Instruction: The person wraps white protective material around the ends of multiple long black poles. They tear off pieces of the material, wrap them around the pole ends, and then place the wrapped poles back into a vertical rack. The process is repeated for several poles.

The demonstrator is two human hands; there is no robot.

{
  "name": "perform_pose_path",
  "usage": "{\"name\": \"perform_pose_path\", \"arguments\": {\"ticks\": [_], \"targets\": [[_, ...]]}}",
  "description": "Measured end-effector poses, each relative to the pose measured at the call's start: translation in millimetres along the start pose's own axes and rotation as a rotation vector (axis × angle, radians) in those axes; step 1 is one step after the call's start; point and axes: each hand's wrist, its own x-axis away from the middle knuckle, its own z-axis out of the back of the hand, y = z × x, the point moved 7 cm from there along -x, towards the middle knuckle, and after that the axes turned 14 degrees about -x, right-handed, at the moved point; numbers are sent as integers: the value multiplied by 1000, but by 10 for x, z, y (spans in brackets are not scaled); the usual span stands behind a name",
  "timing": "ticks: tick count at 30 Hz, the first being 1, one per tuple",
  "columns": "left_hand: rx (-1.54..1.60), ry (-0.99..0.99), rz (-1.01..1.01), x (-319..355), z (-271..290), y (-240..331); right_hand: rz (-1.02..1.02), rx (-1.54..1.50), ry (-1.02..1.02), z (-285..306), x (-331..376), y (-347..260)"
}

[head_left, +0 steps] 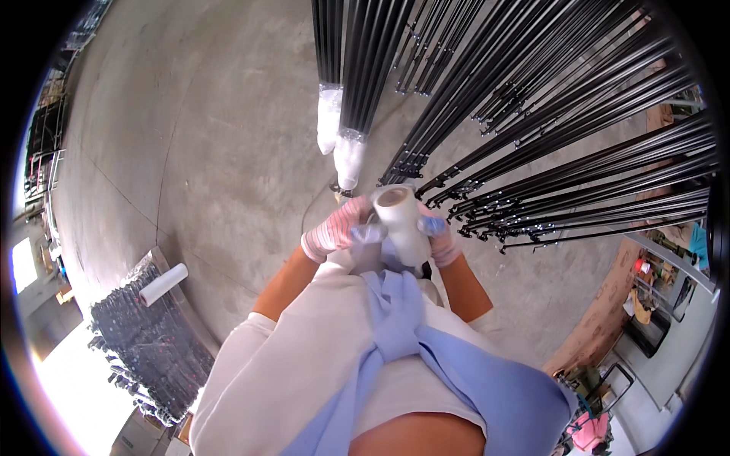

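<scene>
A white roll of plastic film point(411, 237) with a cardboard core stands upright in front of my chest. My right hand point(447, 247), in a pale striped glove with bluish fingertips, is closed against the roll's right side. My left hand point(334, 228), in a pink-and-white striped glove, is curled at the roll's left side around loose, translucent film point(369, 234). Motion blurs the fingertips and film there. Just beyond my hands, two bundles of black poles point(365, 83) have their near ends wrapped in white plastic point(350, 158).
Several groups of loose black poles point(525, 99) fan out from ahead to the right. At the lower left, another white roll point(163, 285) lies on a plastic-wrapped dark stack point(148, 342). A brown board point(601, 304) and a metal frame stand at the right. Concrete floor point(228, 99) extends ahead.
</scene>
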Motion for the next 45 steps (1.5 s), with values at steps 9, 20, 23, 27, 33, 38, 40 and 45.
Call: {"name": "perform_pose_path", "arguments": {"ticks": [9,20,23,27,33,38,40,45], "targets": [[215,419,-27,869,1153,-318,-160,-125,103,-359,-1127,937],[721,681,10,1883,3067,-931,-188,302,496,-579,-2829,2067],[851,749,26,2063,3341,-853,-133,536,616,-363,-3162,2134],[950,1007,114,2233,3946,-1243,-189,877,787,601,-3546,2137],[1060,1052,305,2007,4585,-2216,-582,1564,992,2348,-4168,2285],[1172,1091,449,1433,5051,-3092,-762,1684,900,3428,-4833,2395],[1180,1109,533,1154,5236,-3449,-777,1750,849,3896,-5084,2489],[1221,1067,659,618,5584,-4057,-817,1933,664,4971,-5669,2608]]}}
